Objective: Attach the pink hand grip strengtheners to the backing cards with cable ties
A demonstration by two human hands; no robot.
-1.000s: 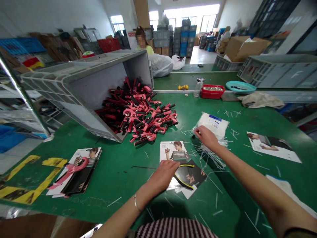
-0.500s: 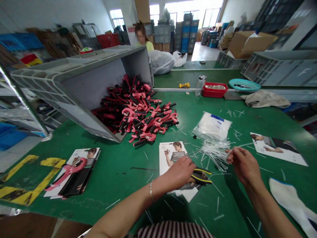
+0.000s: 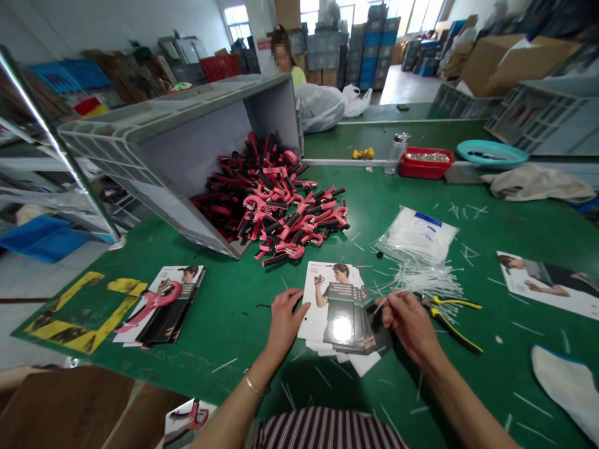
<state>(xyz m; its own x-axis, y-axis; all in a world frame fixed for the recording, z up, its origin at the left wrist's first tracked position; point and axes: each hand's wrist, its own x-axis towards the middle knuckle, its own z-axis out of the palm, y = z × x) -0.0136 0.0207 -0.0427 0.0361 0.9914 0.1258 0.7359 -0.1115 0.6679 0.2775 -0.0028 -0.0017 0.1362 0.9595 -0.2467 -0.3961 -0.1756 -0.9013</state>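
A fanned stack of printed cards (image 3: 316, 324) lies in front of me on the green table. My left hand (image 3: 284, 318) is at its left edge, thumb and fingers apart. At the right edge, my right hand (image 3: 414, 327) is closed in a pinch on a thin white cable tie (image 3: 380, 305). Just beyond that hand, pliers (image 3: 447, 321) with black and yellow handles rest over a loose pile of white cable ties (image 3: 416, 279). Behind the pile is a plastic bag of cable ties (image 3: 418, 237).
A tipped grey crate (image 3: 163, 149) spills red and black spring clamps (image 3: 299, 218). At left, a clamp (image 3: 154, 305) rests on cards. A lone card (image 3: 547, 280) and white glove (image 3: 564, 386) lie right. Farther back are a red tray (image 3: 425, 168), a glass jar (image 3: 397, 153) and a person (image 3: 284, 56).
The pliers have moved off the cards to the right. My left hand has gone from them to the cards' left edge. My right hand has come left from the tie pile to the cards.
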